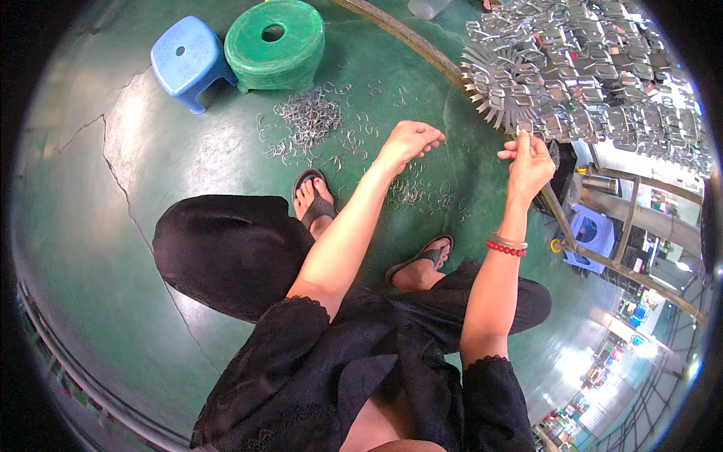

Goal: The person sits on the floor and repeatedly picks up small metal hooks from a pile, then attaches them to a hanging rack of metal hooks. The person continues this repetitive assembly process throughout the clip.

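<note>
My left hand [413,143] is held out over the floor with its fingers pinched together. Whatever is between them, if anything, is too small to make out. Farther right, my right hand [529,167] is raised to the lower edge of a dense hanging mass of silver metal pieces [595,75]. Its thumb and fingers close on a small flat metal piece [525,127] at that edge. A heap of small curved metal hooks [309,119] lies on the green floor left of my left hand. More loose hooks [410,190] are scattered below it.
A blue plastic stool [184,56] and round green stools [290,56], apparently stacked, stand at the far left. A wooden frame bar [410,38] runs beside the hanging pieces. Another blue stool [590,235] stands under the frame at right. My sandalled feet rest among the hooks.
</note>
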The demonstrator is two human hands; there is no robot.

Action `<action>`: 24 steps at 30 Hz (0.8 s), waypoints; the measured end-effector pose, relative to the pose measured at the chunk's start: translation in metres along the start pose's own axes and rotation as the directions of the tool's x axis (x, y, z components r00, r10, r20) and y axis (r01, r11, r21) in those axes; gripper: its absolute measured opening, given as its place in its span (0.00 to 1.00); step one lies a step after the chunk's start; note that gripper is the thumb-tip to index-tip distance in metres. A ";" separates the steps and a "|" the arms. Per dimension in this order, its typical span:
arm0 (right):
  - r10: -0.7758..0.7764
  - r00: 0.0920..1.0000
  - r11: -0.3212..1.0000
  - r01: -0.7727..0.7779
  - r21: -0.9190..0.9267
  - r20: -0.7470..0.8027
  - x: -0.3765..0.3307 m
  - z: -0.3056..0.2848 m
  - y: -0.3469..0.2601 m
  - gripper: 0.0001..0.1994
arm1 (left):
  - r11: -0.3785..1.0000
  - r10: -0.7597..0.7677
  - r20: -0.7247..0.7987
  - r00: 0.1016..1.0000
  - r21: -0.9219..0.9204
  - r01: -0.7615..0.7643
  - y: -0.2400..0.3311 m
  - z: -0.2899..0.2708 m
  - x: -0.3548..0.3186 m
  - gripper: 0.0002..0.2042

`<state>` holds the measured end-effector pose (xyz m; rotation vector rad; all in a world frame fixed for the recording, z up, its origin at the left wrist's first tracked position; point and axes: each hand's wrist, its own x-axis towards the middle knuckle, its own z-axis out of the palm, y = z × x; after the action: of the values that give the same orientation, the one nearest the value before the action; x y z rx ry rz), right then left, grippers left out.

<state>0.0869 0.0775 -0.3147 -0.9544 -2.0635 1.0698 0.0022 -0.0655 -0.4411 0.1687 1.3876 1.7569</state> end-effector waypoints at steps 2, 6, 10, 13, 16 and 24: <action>-0.021 1.000 0.999 0.022 -0.036 0.016 0.003 -0.002 0.001 0.11 | 0.999 -0.009 -0.006 1.000 -0.035 0.009 -0.004 -0.007 0.003 0.09; -0.024 0.999 0.993 0.028 -0.113 0.039 0.009 -0.007 0.006 0.13 | 0.998 -0.024 -0.020 1.000 -0.050 0.023 -0.010 -0.012 0.006 0.09; -0.099 0.994 0.943 0.108 -0.314 0.042 0.008 -0.009 0.001 0.15 | 0.997 -0.067 0.004 0.998 -0.037 0.067 -0.015 -0.010 0.007 0.10; -0.192 0.981 0.825 0.183 -0.535 0.039 0.011 -0.008 0.002 0.15 | 0.995 -0.099 0.031 0.995 0.001 0.099 -0.018 -0.007 0.009 0.11; -0.388 0.917 0.673 0.347 -0.653 0.088 0.017 -0.011 0.017 0.16 | 0.994 -0.106 0.045 0.993 0.021 0.105 -0.020 -0.003 0.011 0.11; -0.282 0.959 0.798 0.229 -0.557 -0.009 0.012 -0.001 0.021 0.09 | 0.996 -0.076 0.027 0.997 -0.038 0.077 -0.026 0.000 0.013 0.09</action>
<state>0.0876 0.0961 -0.3296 -0.9239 -2.3887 0.2697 0.0081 -0.0563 -0.4677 0.1151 1.3234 1.7112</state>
